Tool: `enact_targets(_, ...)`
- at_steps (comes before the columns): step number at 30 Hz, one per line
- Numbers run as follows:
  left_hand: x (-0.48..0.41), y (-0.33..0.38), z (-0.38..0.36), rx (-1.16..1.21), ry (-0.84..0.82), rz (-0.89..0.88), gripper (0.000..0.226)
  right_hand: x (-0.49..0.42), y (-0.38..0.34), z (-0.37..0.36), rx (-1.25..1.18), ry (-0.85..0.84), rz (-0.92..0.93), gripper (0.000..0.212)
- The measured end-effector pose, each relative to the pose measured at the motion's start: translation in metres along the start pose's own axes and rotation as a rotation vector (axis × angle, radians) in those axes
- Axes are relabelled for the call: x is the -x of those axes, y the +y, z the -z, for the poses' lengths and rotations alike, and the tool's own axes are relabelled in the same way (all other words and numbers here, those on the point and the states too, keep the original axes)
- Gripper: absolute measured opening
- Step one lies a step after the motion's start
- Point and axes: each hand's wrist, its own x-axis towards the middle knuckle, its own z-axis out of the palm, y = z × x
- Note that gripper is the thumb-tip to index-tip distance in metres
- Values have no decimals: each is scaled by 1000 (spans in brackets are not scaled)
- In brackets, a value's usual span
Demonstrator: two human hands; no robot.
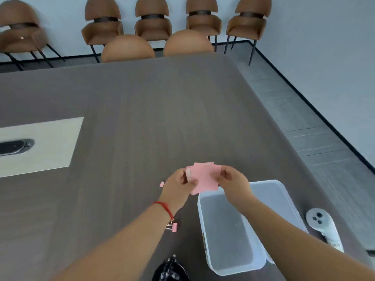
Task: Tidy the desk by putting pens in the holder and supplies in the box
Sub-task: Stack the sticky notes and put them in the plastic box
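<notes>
We see pale pink paper notes (pixel 204 177), two pink binder clips (pixel 172 227) and a red string bracelet (pixel 163 205). The table (pixel 142 110) is grey-brown woodgrain with a cream panel (pixel 40 145) at left. The box (pixel 229 236) is translucent white, the pen holder (pixel 170 270) black, the far chairs (pixel 153 19) tan.

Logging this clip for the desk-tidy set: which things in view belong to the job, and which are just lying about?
Part of the job:
pink paper notes, held by left hand and right hand
clear plastic box
two pink binder clips
black pen holder

Just lying about:
white handheld device
brown chairs
cable port in the table
</notes>
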Motion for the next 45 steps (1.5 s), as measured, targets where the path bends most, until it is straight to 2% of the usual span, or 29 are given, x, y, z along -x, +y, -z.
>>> enact_targets(2,-4,6,-30,-75,-68,2,9,3,19,24,-6,50,-68,12)
enact_targets(4,-7,5,-56,-226,-125,22,12,9,37,38,41,47,-137,13)
enact_targets(8,2,-2,-85,-393,-157,178,13,19,64,29,183,7,-227,19)
enact_targets(10,5,-10,-87,-542,-147,210,27,20,72,15,207,-28,-241,11)
enact_targets(12,6,-17,-83,-629,-97,205,36,18,79,0,254,-74,-259,22)
enact_targets(18,12,-21,-63,-637,-66,136,40,2,93,-26,200,-146,-373,33)
enact_targets(24,14,-33,-53,-472,-25,309,24,-16,94,-36,201,-185,-426,32)
enact_targets(28,17,-43,-53,-416,-40,377,26,-19,99,-41,218,-176,-432,30)
enact_targets(30,16,-46,-52,-354,-41,404,30,-17,98,-43,276,-158,-418,30)
enact_targets(32,16,-47,-52,-324,-66,426,33,-11,93,-44,480,-208,-363,33)
enact_targets(35,14,-39,-43,-232,-84,430,23,-6,77,-40,769,-246,-282,58)
enact_targets(36,10,-35,-36,-171,-67,432,19,-7,68,-37,817,-267,-237,57)
enact_targets(37,5,-34,-25,-111,-30,429,17,-6,53,-29,854,-312,-194,45)
enact_targets(39,-10,-37,5,-117,97,400,12,-6,19,-16,885,-369,-142,22)
enact_targets(41,-22,-46,35,-214,192,392,10,-3,-12,-12,871,-296,13,16)
enact_targets(42,-25,-54,46,-260,183,401,11,-4,-20,-20,798,-245,86,15)
enact_targets(44,-24,-69,60,-398,86,402,33,-5,-30,-43,660,-217,179,23)
enact_targets(45,-22,-78,63,-517,29,387,50,-9,-31,-59,642,-262,216,29)
